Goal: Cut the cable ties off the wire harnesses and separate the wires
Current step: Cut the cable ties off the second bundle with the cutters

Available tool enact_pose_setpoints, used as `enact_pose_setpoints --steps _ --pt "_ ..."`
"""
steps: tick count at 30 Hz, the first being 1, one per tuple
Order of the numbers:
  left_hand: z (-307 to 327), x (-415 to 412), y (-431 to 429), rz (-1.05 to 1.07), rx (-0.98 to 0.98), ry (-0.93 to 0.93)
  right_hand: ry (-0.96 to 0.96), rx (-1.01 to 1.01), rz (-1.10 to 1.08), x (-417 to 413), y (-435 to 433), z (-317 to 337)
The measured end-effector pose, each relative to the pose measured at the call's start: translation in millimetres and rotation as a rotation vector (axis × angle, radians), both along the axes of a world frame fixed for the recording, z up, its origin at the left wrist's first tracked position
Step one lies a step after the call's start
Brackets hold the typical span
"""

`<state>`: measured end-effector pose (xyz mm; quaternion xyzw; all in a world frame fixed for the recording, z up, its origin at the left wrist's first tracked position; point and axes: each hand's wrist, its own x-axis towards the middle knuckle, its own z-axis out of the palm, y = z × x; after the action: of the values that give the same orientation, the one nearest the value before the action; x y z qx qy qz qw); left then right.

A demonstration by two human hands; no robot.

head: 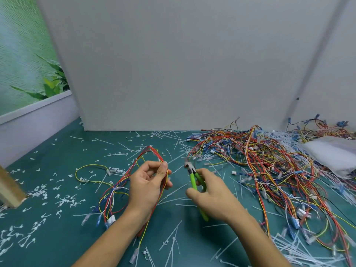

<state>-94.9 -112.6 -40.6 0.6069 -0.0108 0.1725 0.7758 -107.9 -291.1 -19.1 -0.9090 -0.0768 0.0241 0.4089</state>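
Observation:
My left hand (pixel 149 185) pinches a bent wire harness (pixel 152 153) of red and yellow wires between thumb and fingers. The bundle loops up above the hand and trails down past my wrist to white and blue connectors (pixel 109 221). My right hand (pixel 210 196) grips green-handled cutters (pixel 194 180), jaws (pixel 187 164) pointing up, a little right of the held bundle and apart from it. Whether a cable tie sits on the pinched spot is hidden by my fingers.
A big tangle of coloured harnesses (pixel 260 157) fills the right of the green mat (pixel 57 151). Cut white cable ties (pixel 173 241) litter the mat. A white plastic bag (pixel 335 153) lies at far right, a wooden block (pixel 9 189) at left, a white wall panel behind.

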Motion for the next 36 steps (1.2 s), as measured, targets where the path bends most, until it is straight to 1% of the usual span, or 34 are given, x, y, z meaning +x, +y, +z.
enact_pose_setpoints --steps 3,5,10,14,22,29,36 --pt "-1.8 3.0 3.5 0.045 0.034 0.006 -0.086 0.059 0.064 0.5 -3.2 -1.9" --pt "-3.0 4.1 4.1 0.065 0.048 0.006 -0.119 0.008 0.102 0.3 -5.5 -1.6" --pt "-4.9 4.6 5.1 0.081 0.071 0.007 -0.115 -0.089 0.203 -2.5 -3.9 0.6" --pt "-5.5 4.5 4.3 0.076 0.074 0.009 -0.168 -0.023 0.197 -4.4 -0.1 2.0" --pt "-9.1 5.9 2.9 0.086 0.09 0.003 -0.193 -0.014 0.221 -5.1 2.6 0.0" --pt "-11.4 4.8 0.3 0.075 0.053 0.011 -0.241 0.03 0.249 -5.6 9.8 -8.0" --pt "-9.6 5.9 1.9 0.09 -0.005 0.031 -0.197 0.075 0.23 -4.9 10.3 -11.0"
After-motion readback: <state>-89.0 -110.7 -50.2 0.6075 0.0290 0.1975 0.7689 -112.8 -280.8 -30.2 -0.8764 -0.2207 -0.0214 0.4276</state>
